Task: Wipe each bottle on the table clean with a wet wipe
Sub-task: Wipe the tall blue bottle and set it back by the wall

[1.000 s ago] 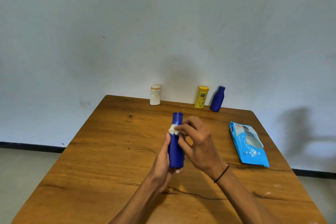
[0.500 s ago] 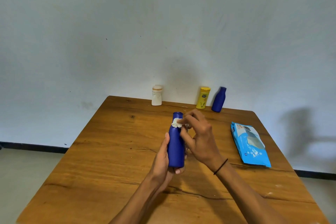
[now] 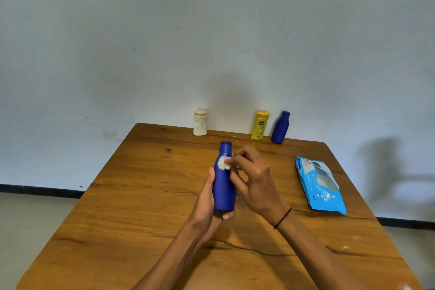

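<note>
The left hand (image 3: 207, 205) has its grip around the blue bottle (image 3: 224, 183), held upright above the table (image 3: 141, 195), cap end up. The right hand (image 3: 255, 183) pinches a crumpled wipe (image 3: 223, 163) against its shoulder.

you see a grained, slightly glossy wooden table (image 3: 146, 195); at its 12 o'clock edge smooth plastic bottles, white (image 3: 200, 122) and yellow (image 3: 260, 125); at 3 o'clock a shiny, crinkled plastic wipes pack (image 3: 320, 188).
</note>
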A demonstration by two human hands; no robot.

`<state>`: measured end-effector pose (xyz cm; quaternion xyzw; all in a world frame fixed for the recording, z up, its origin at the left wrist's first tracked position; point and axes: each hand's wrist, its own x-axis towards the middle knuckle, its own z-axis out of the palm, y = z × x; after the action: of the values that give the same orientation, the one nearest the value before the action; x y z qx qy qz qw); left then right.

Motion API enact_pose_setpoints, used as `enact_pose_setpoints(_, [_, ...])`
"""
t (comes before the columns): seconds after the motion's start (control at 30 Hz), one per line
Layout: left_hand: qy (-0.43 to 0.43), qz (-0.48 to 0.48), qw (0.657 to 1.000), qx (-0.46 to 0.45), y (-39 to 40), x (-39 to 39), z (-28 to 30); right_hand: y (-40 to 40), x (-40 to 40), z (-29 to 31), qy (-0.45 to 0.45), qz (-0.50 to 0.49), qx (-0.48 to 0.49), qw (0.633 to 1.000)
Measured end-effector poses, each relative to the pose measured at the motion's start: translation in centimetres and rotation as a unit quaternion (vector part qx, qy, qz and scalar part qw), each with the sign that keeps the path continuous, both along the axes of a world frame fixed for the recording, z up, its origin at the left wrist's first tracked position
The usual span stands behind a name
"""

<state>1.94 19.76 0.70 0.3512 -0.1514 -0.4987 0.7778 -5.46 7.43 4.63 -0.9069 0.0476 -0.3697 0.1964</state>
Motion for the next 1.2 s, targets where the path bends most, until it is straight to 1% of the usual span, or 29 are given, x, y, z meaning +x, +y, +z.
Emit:
enact_pose_setpoints(0.07, [0.004,-0.005,1.000,0.006,0.0,-0.1,0.3,-0.5,0.8,1.0,-0.016,-0.020,0.017,1.000])
enact_pose_setpoints(0.13, [-0.002,-0.006,1.000,0.007,0.0,0.0,0.4,-0.6,0.9,1.5,-0.022,-0.019,0.031,0.999])
enact_pose_setpoints(0.2, [-0.013,0.004,1.000,0.010,-0.2,0.1,0.4,-0.3,0.2,1.4,-0.010,0.010,0.029,0.999])
enact_pose_setpoints(0.3, [-0.027,0.018,0.999,0.013,-0.4,0.8,0.1,0.9,-1.8,-0.1,0.037,0.076,0.006,0.996])
enact_pose_setpoints(0.37, [-0.013,0.025,1.000,0.010,-0.6,1.4,-0.3,1.5,-3.2,-1.2,0.068,0.103,-0.023,0.992])
enact_pose_setpoints(0.47, [0.003,0.035,0.999,0.017,-0.7,1.8,-0.5,1.3,-3.9,-1.6,0.077,0.121,-0.045,0.989])
enact_pose_setpoints(0.53, [-0.013,0.036,0.999,0.023,-0.7,1.5,-0.3,0.7,-3.5,-1.3,0.071,0.110,-0.053,0.990])
enact_pose_setpoints(0.6, [-0.050,0.041,0.997,0.029,-0.7,1.1,-0.2,0.0,-2.6,-0.8,0.057,0.074,-0.040,0.995])
enact_pose_setpoints(0.73, [-0.104,0.057,0.992,0.048,-0.6,0.8,0.0,-1.5,0.2,1.2,-0.006,-0.004,0.029,1.000])
enact_pose_setpoints(0.83, [-0.121,0.061,0.989,0.053,-0.6,0.7,0.6,-1.5,0.7,1.8,-0.030,-0.011,0.071,0.997])
enact_pose_setpoints(0.93, [-0.125,0.086,0.987,0.051,-0.8,1.4,0.7,-0.2,-1.0,0.6,0.004,0.046,0.058,0.997])
enact_pose_setpoints(1.03, [-0.117,0.100,0.985,0.074,-1.0,1.9,0.5,1.1,-3.2,-1.5,0.052,0.094,0.021,0.994])
enact_pose_setpoints(1.13, [-0.094,0.104,0.987,0.084,-1.1,1.6,0.0,1.1,-4.2,-2.4,0.079,0.110,-0.002,0.991])
enact_pose_setpoints(1.2, [-0.086,0.108,0.986,0.091,-1.1,1.3,0.0,0.7,-4.1,-2.1,0.082,0.101,-0.018,0.991])
